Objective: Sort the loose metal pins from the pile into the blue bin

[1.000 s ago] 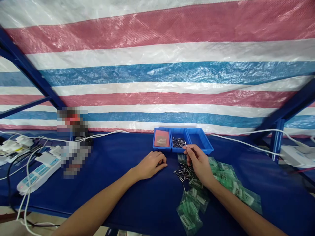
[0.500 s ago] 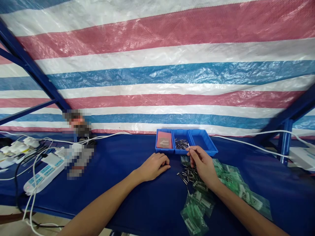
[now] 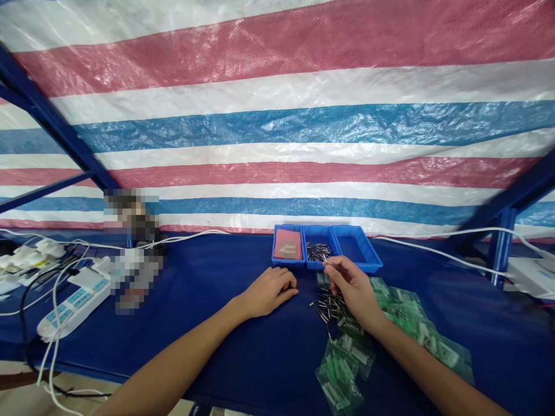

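Observation:
My left hand [image 3: 271,290] rests on the blue table, fingers loosely bent and thumb apart, with nothing seen in it. My right hand [image 3: 350,287] pinches a slim metal pin [image 3: 325,262] between thumb and forefinger at the front edge of the middle blue bin [image 3: 319,265]. Inside that bin lies a heap of metal pins [image 3: 318,251]. A loose pile of dark metal pins [image 3: 323,311] lies on the table, partly hidden under my right hand. Small clear bags with green-and-white contents [image 3: 338,378] lie in front of the pile.
The left blue bin [image 3: 288,263] holds a pink pad [image 3: 288,238] with a pale piece on it. A right blue bin [image 3: 353,241] adjoins. More green bags [image 3: 416,323] spread rightward. A power strip [image 3: 71,312] with cables lies left; a striped tarp [image 3: 277,127] hangs behind.
My right hand has shifted slightly left and down along the middle bin's front edge, still pinching the pin. My left hand stays on the table. The view has shifted slightly.

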Demonstrator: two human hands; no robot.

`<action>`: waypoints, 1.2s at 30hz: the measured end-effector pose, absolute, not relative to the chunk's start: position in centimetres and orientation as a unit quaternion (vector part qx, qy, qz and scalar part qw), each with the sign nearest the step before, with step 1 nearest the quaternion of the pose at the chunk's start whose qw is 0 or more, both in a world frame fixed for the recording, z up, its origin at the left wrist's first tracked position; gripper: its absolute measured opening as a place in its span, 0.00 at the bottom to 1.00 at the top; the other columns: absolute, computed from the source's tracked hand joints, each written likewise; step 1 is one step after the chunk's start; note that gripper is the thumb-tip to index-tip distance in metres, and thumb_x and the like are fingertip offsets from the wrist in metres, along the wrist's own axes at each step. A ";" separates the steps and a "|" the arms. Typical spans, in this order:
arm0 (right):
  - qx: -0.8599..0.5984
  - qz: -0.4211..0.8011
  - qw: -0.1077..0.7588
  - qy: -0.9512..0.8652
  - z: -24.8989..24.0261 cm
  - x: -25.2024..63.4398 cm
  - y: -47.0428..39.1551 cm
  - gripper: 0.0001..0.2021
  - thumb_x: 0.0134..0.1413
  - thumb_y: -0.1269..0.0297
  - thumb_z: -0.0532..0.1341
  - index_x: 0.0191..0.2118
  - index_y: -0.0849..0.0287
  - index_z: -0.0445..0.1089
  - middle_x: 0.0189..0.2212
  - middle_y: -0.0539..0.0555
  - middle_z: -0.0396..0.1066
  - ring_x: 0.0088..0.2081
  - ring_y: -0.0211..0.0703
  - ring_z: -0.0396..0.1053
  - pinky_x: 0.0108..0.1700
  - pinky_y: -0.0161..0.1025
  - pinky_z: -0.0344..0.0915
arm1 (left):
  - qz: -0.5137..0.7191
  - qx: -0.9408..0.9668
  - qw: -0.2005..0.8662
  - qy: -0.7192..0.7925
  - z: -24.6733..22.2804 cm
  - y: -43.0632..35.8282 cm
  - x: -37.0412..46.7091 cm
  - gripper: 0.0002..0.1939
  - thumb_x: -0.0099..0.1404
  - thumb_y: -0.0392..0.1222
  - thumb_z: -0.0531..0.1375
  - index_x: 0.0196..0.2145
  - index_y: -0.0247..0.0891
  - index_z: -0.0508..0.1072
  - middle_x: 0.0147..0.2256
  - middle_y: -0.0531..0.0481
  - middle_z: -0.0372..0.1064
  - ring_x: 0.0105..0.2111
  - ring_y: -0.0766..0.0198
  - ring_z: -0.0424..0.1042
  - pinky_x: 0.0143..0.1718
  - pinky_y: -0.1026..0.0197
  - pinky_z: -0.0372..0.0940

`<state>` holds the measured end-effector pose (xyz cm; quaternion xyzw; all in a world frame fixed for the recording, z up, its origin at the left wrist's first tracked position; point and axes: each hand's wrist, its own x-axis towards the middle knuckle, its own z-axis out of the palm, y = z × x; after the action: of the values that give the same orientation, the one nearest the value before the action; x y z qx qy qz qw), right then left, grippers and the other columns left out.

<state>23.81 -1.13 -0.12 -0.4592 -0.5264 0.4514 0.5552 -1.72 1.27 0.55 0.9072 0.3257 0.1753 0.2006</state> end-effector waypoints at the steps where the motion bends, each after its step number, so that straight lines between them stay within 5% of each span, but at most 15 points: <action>1: -0.462 0.447 0.555 -0.529 -0.1 23.8 -1.2 0.19 0.60 0.43 0.70 0.43 0.53 0.75 0.29 0.49 0.67 0.23 0.39 0.62 0.23 0.37 0.64 | 0.176 0.907 0.200 0.326 0.6 1.3 -1.7 0.10 0.80 0.48 0.57 0.44 0.40 0.71 0.37 0.51 0.68 0.38 0.60 0.68 0.44 0.59 0.60; 22: -0.473 0.427 0.548 -0.542 0.1 23.7 -1.4 0.19 0.62 0.41 0.68 0.42 0.52 0.74 0.32 0.50 0.69 0.23 0.39 0.63 0.23 0.38 0.65 | 0.177 0.905 0.205 0.327 0.6 1.2 -1.7 0.10 0.80 0.48 0.57 0.43 0.40 0.71 0.37 0.50 0.69 0.39 0.59 0.69 0.45 0.58 0.62; 30: -0.414 0.584 0.548 -0.433 1.3 23.8 -1.6 0.19 0.58 0.43 0.72 0.41 0.55 0.76 0.31 0.49 0.65 0.24 0.35 0.57 0.19 0.32 0.58 | 0.178 0.906 0.199 0.327 0.4 1.3 -1.7 0.11 0.81 0.48 0.57 0.44 0.40 0.72 0.36 0.51 0.69 0.39 0.60 0.69 0.44 0.58 0.62; 36: -0.416 0.567 0.551 -0.450 1.2 23.9 -1.6 0.19 0.59 0.44 0.71 0.43 0.54 0.76 0.32 0.49 0.67 0.24 0.36 0.60 0.19 0.32 0.61 | 0.180 0.905 0.202 0.327 0.4 1.3 -1.7 0.10 0.80 0.48 0.57 0.43 0.40 0.71 0.36 0.51 0.69 0.38 0.60 0.68 0.44 0.58 0.61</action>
<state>23.89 -1.63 1.20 -0.4156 -0.4497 0.5670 0.5509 -1.69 1.26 0.44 0.9053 0.3273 0.1803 0.2021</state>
